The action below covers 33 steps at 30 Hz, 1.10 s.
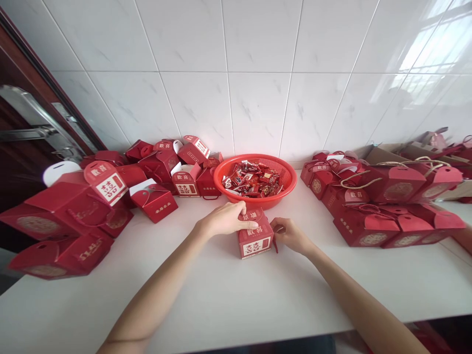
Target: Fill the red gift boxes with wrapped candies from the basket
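A small red gift box (255, 235) with gold lettering and a white label stands on the table in front of me. My left hand (235, 219) grips it from the upper left, thumb laid across the folded top and fingers bent at the back. At the box's right side, my right hand (289, 232) has thumb and fingers pinched together on a dark red ribbon (275, 244), whose end hangs below the fingers. Just behind the box sits an orange-red plastic basket (255, 197) holding many wrapped candies (254, 179).
Red gift boxes (157, 199) crowd the table's left side, some with flaps up. More boxes (383, 226) with cord handles stand in rows on the right. A tiled wall (258, 108) rises behind the white table (221, 305). A door handle (33, 132) shows at far left.
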Tool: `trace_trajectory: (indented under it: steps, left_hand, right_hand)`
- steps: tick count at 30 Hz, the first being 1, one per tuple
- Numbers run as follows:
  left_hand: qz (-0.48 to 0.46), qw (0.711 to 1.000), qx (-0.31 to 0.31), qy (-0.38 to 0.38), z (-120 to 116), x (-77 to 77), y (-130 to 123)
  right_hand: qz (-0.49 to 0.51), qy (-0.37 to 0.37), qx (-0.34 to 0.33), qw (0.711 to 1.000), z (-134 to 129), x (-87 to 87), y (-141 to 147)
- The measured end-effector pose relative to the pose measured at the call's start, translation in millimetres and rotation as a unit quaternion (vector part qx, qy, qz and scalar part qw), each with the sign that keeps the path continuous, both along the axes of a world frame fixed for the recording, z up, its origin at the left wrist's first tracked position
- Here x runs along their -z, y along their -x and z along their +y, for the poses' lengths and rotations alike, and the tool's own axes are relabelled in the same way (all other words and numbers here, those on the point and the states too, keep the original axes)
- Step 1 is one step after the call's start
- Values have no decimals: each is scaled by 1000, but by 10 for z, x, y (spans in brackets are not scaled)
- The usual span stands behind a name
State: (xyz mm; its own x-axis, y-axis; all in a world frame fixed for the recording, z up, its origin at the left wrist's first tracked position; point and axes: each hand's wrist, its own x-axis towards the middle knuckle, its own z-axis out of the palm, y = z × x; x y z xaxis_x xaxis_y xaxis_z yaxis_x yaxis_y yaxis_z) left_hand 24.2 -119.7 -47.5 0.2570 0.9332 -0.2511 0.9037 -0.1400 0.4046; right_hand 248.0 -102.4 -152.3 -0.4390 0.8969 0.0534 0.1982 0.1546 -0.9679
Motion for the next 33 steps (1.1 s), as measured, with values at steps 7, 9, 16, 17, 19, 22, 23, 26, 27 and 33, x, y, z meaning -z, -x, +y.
trace_trajectory:
  steps: [7, 9, 16, 17, 19, 22, 23, 26, 27, 33]
  left_hand:
    - [-2, 1000, -1, -1, 1, 9, 5]
    - [3, 1000, -1, -1, 0, 8, 3]
    - [-4, 1000, 5, -4, 29, 47, 10]
    - [-5, 1000, 5, -3, 36, 58, 10]
    - [-7, 1000, 0, -5, 48, 77, 7]
    - [-7, 1000, -6, -7, 53, 89, -4]
    - [-8, 1000, -6, -9, 51, 88, -9]
    - [-7, 1000, -5, -13, 38, 84, -20]
    - [-8, 1000, -6, -14, 35, 85, -24]
    - [-9, 1000, -14, -20, 32, 107, -44]
  right_hand:
    - [99, 52, -23, 993, -23, -281, -147]
    - [140, 52, -12, 989, -29, -361, -210]
    - [282, 1, 20, 959, 11, -448, -381]
    - [285, 4, 20, 958, 14, -445, -385]
    - [274, 12, 16, 962, 9, -439, -372]
    - [242, 9, 11, 970, -23, -433, -318]
    - [224, 3, 10, 975, -37, -430, -296]
    - [149, -28, 9, 988, -76, -411, -227]
    - [120, -48, 13, 991, -86, -399, -204]
    - [-12, -213, 72, 974, -131, -288, -79]
